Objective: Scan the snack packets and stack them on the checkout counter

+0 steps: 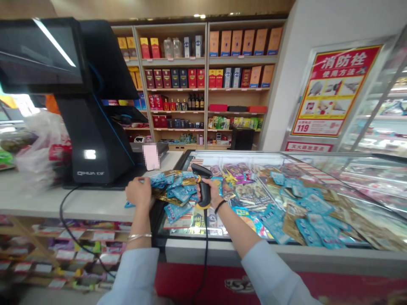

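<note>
My right hand [212,192] is wrapped round the handle of a black and yellow barcode scanner [205,192], its head above the glass freezer top and its cable hanging down. At the left edge of a pile of small blue and gold snack packets [179,186] is my left hand [139,192], fingers curled inward against the packets; what lies inside them is hidden. A bit of blue packet [129,204] pokes out below that hand. On the right side of the glass, more blue packets [313,205] and gold packets [292,218] lie spread out.
A black checkout terminal [98,140] stands on the white counter [92,205] to the left, its cable drooping over the front. Behind it is a plastic bag [44,148]. The freezer [254,250] extends rightward. Shelves of boxes and bottles [206,78] line the back wall.
</note>
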`<state>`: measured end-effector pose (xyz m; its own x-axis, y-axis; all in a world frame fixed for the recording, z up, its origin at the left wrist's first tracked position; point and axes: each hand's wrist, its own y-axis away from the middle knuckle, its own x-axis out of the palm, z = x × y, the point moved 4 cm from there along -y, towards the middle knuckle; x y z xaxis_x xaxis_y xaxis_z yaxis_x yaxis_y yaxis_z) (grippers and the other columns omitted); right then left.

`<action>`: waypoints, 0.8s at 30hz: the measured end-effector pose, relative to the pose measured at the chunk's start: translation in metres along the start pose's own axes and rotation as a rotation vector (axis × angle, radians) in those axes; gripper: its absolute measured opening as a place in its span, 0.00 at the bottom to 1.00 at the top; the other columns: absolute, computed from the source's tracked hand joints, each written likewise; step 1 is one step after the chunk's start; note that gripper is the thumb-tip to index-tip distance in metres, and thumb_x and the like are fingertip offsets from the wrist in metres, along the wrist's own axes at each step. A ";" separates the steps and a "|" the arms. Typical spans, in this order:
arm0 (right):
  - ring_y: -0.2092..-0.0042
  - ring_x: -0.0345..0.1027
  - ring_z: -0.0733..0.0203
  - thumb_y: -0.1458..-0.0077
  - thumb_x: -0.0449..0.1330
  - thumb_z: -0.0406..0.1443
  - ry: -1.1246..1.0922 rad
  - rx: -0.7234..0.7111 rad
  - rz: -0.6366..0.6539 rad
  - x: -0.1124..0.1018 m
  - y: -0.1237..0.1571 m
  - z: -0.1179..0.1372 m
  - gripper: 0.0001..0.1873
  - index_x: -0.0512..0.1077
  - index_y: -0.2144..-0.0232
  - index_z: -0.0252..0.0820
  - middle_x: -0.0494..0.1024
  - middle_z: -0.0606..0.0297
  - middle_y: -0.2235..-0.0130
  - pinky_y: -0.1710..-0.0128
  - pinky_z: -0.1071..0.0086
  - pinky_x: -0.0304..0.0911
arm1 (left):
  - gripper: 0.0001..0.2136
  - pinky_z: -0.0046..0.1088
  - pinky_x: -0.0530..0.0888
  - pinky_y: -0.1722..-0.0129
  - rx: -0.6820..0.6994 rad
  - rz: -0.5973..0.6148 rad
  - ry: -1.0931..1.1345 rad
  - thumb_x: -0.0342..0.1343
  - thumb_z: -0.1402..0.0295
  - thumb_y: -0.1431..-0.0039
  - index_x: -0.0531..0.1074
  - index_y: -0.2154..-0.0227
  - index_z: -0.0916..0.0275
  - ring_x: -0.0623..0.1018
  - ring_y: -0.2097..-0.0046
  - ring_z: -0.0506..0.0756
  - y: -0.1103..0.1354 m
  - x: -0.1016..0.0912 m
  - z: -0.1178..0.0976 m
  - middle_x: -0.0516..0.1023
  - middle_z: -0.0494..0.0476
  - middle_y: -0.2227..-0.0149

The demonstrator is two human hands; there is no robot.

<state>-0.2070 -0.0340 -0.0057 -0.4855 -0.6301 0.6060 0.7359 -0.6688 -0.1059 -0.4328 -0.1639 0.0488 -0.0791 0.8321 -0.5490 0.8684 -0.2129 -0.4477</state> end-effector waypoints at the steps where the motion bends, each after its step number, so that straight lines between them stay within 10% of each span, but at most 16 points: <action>1: 0.85 0.61 0.65 0.52 0.58 0.44 -0.007 0.003 -0.020 0.001 0.001 0.000 0.13 0.69 0.72 0.40 0.70 0.69 0.83 0.87 0.74 0.57 | 0.14 0.46 0.71 0.56 0.007 -0.024 -0.004 0.49 0.63 0.44 0.76 0.63 0.66 0.74 0.55 0.68 0.000 -0.002 -0.002 0.76 0.71 0.61; 7: 0.84 0.63 0.65 0.48 0.55 0.42 0.007 0.124 -0.072 0.005 0.002 -0.006 0.13 0.69 0.75 0.38 0.71 0.66 0.82 0.86 0.73 0.59 | 0.17 0.44 0.69 0.52 0.214 -0.196 0.231 0.49 0.66 0.44 0.67 0.52 0.66 0.72 0.55 0.64 0.036 -0.008 -0.050 0.73 0.62 0.64; 12: 0.84 0.62 0.65 0.46 0.56 0.43 -0.026 0.141 -0.050 0.005 0.002 -0.003 0.13 0.69 0.72 0.37 0.70 0.69 0.82 0.85 0.73 0.60 | 0.19 0.40 0.69 0.55 0.493 -0.104 0.413 0.47 0.65 0.42 0.62 0.49 0.66 0.73 0.60 0.61 0.079 0.017 -0.096 0.71 0.60 0.66; 24: 0.83 0.61 0.64 0.40 0.44 0.39 -0.155 -0.008 -0.046 -0.003 0.003 0.027 0.19 0.67 0.77 0.38 0.68 0.69 0.83 0.84 0.73 0.59 | 0.23 0.53 0.69 0.54 0.376 -0.102 0.398 0.47 0.69 0.48 0.61 0.46 0.59 0.73 0.58 0.68 0.082 0.033 -0.085 0.72 0.62 0.63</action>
<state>-0.1909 -0.0235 0.0134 -0.4391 -0.5310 0.7248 0.7105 -0.6990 -0.0817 -0.3222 -0.1100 0.0538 0.1007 0.9718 -0.2133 0.6256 -0.2286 -0.7459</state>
